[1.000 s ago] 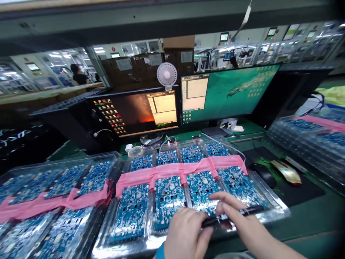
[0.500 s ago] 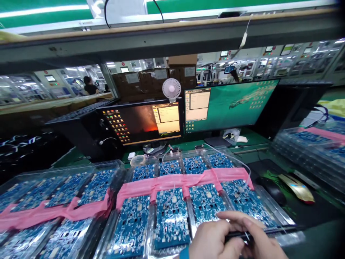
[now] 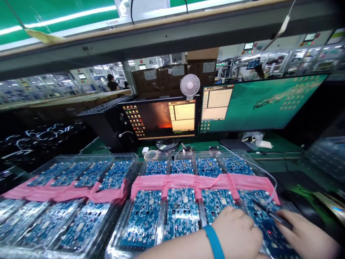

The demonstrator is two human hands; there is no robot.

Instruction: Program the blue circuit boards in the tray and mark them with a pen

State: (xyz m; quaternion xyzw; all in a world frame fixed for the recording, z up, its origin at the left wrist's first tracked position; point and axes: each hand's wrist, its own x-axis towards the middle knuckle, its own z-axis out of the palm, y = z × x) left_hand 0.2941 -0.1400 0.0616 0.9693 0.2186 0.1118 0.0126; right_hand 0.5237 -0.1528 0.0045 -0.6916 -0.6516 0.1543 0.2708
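Observation:
My right hand (image 3: 306, 230) grips a slim black pen-like tool (image 3: 280, 218), whose thin end slants up and left over a blue circuit board (image 3: 253, 196) at the tray's right side. Beside it, my left hand (image 3: 235, 232), with a blue wristband (image 3: 214, 241), is curled over the front boards, back upward. Its fingertips are hidden, and I cannot make out what they hold. Between the hands a small red light glows on a darker board (image 3: 271, 233). Several boards lie in the clear plastic tray (image 3: 114, 244), crossed by pink sheeting (image 3: 180, 182).
A second clear tray of boards (image 3: 45, 225) stands at the left. Behind are two monitors (image 3: 159, 120), a small white fan (image 3: 190, 85) and a roll of tape (image 3: 151, 155). A white cable (image 3: 250, 166) crosses the main tray. A black mouse (image 3: 302, 205) lies right.
The view has swung left, so the trays and monitors appear further right. My hands were close together around a dark slim thing; now they are apart, the right one with the black tool.

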